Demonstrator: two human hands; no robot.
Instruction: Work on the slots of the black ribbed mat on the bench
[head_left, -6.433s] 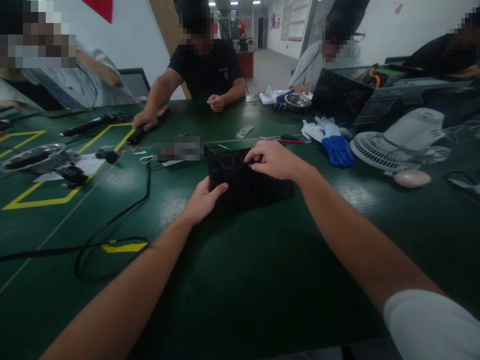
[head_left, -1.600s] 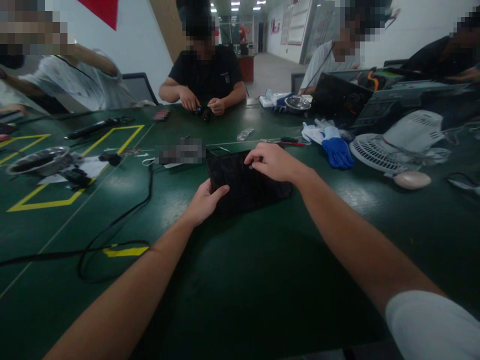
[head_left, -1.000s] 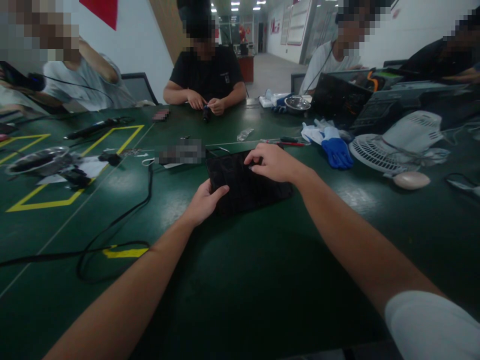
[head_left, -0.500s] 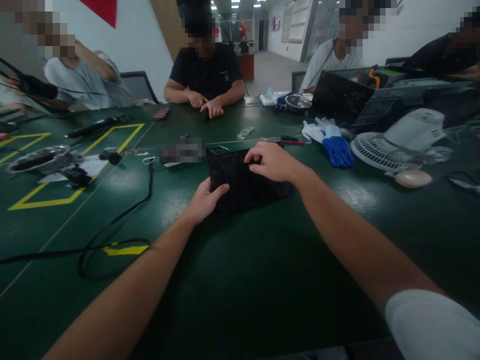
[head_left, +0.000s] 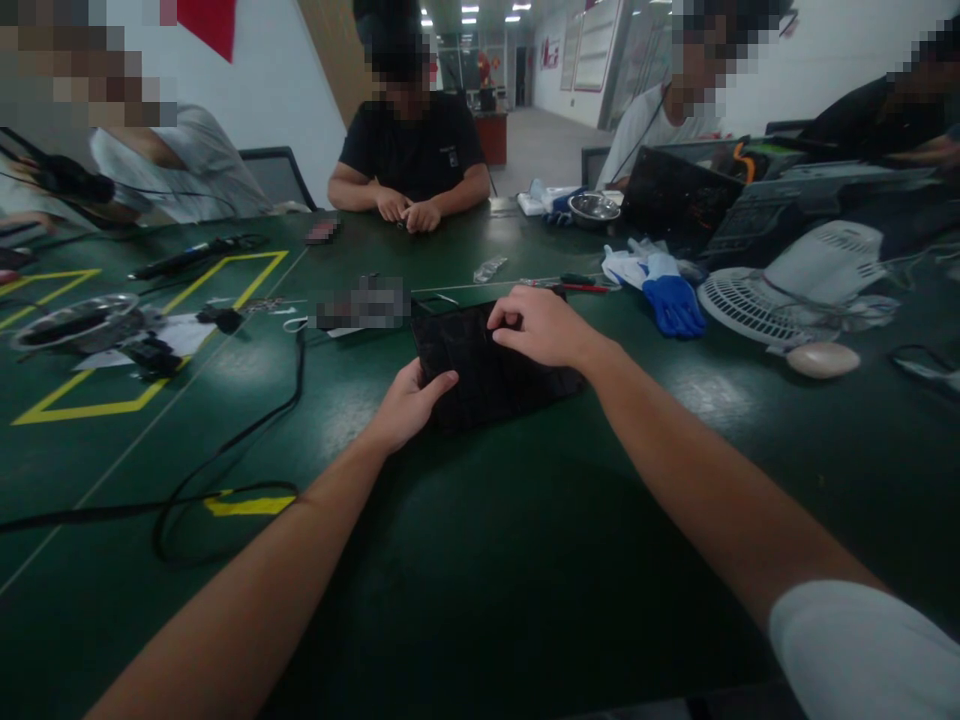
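A flat black item (head_left: 480, 385), dark and hard to make out in detail, lies on the green table (head_left: 480, 560) in front of me. My left hand (head_left: 409, 402) grips its left edge, the thumb on top and the other fingers hidden beneath or behind. Over its upper right part is my right hand (head_left: 536, 325), fingers curled and thumb near the index finger. Whatever is between those fingertips, if anything, is too small to tell.
Around lie a blurred object (head_left: 364, 303), a black cable (head_left: 300, 375), blue-white gloves (head_left: 671, 300), a white fan (head_left: 795, 285), a red-handled tool (head_left: 585, 288) and a metal bowl (head_left: 596, 207). A person in black (head_left: 412, 150) sits opposite; others sit at both sides.
The fingers of my right hand have shifted very slightly over the black item. Across the table, the person in black has drawn both hands closer together.
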